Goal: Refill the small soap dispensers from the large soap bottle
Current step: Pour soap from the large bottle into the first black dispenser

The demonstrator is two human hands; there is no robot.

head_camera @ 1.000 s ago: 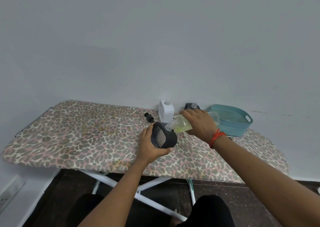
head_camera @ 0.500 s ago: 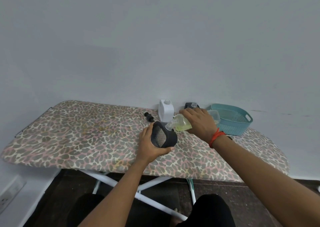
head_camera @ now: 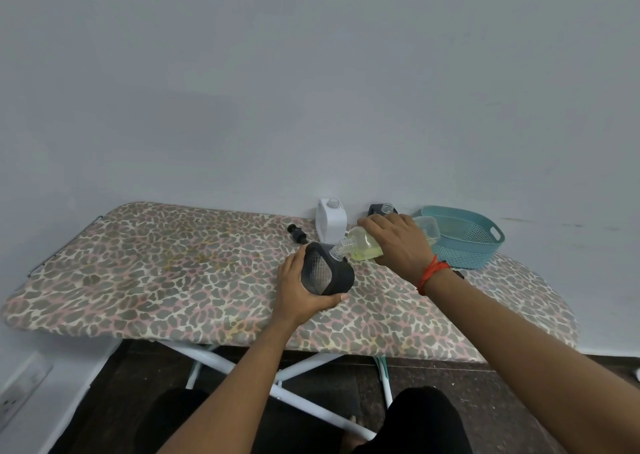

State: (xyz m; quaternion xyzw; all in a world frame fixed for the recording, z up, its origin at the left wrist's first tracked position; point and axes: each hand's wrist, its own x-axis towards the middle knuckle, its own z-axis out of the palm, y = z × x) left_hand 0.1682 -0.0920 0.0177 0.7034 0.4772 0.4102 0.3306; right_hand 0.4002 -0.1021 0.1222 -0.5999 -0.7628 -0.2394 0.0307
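Right hand [head_camera: 398, 242] grips the large soap bottle [head_camera: 360, 247], tilted neck-down at frame centre, mouth at the top of a black soap dispenser [head_camera: 329, 275]. Left hand [head_camera: 298, 294] curls round that dispenser on the leopard-print ironing board [head_camera: 156, 273]. White dispenser [head_camera: 330, 219] stands just behind.
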